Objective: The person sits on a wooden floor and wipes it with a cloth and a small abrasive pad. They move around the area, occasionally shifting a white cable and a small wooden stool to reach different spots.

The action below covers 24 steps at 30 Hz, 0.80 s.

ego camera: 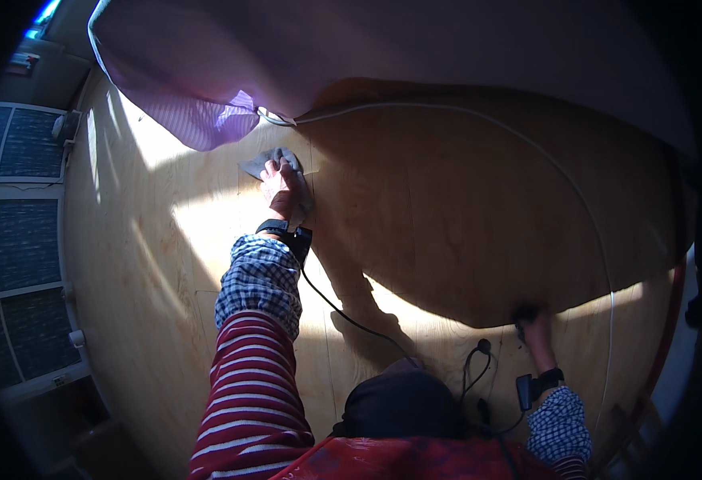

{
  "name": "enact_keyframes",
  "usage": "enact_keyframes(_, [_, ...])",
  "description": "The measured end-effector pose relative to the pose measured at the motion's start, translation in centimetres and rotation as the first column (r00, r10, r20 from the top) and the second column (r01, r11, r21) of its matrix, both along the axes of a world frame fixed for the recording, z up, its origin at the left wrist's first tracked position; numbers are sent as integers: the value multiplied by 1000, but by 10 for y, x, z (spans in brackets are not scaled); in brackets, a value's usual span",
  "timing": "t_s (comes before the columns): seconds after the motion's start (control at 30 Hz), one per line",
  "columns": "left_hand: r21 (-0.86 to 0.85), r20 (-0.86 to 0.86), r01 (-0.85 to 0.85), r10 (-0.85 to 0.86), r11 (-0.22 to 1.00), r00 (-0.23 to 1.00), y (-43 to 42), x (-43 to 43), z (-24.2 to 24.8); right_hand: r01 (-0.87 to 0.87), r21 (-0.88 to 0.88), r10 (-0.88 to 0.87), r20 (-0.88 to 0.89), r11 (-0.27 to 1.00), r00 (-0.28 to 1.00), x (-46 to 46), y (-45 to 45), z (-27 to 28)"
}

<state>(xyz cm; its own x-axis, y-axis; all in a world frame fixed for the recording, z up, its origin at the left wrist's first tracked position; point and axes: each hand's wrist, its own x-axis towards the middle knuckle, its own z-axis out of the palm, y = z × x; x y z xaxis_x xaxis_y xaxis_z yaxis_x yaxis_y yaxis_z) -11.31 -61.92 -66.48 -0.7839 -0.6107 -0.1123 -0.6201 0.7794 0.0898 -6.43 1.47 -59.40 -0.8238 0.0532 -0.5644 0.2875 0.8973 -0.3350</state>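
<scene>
My left hand [281, 187] presses a grey cloth [261, 162] flat on the wood-look floor [363, 180], just below the hanging edge of a lilac striped fabric [207, 123]. Part of the cloth spreads out to the left of my fingers and along the hand's right side. Lower right, my right hand [537, 336] is down at the floor, at the edge of the shadow, on a small dark object [525, 313]; blur hides what the object is and how the fingers lie. Both wrists carry black strapped devices with cables.
A white cable [558, 165] curves over the floor from the fabric down the right side. A black cable [474, 366] lies near my knee. White-framed glazed panels [27, 240] line the left side. Large fabric hangs across the top. A red edge [669, 330] runs at the right.
</scene>
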Motion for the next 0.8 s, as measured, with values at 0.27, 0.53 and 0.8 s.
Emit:
enact_keyframes(0.27, [97, -38, 204, -201, 974, 979, 66, -24, 21, 45, 59, -45, 4, 997, 999, 3, 2, 0])
enact_keyframes(0.53, [251, -5, 123, -126, 960, 992, 55, -30, 29, 24, -18, -24, -27, 1000, 999, 2, 10, -12])
enact_keyframes(0.8, [138, -90, 177, -166, 974, 982, 50, -32, 28, 52, -88, -55, -32, 995, 998, 3, 10, -10])
